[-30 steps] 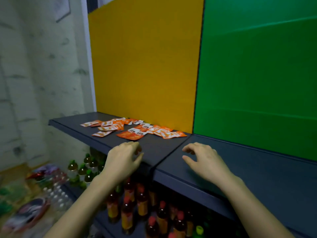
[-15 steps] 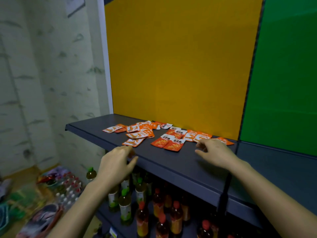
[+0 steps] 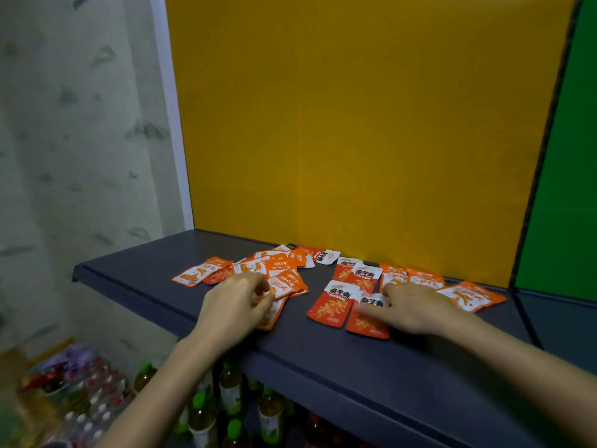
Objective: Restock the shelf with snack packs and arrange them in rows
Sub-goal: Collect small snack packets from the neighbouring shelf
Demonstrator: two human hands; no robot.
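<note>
Dark shelf (image 3: 145, 279) | left hand (image 3: 235, 305) seemingly pinching a snack pack (image 3: 278, 311) | right hand (image 3: 416, 307) fingers (image 3: 381, 313) flat on packs (image 3: 365, 324)

Covered packs, blurred fingers
The left hand (image 3: 234, 305) hides most of one snack pack (image 3: 277, 311); fingers (image 3: 371, 313) of the right hand (image 3: 412, 308) blur over another; bottles (image 3: 231, 392) below sit half behind the shelf (image 3: 323, 360).

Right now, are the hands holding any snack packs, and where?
The left hand seems to pinch an orange snack pack by its left edge. The right hand just touches a second pack with straight fingers.
</note>
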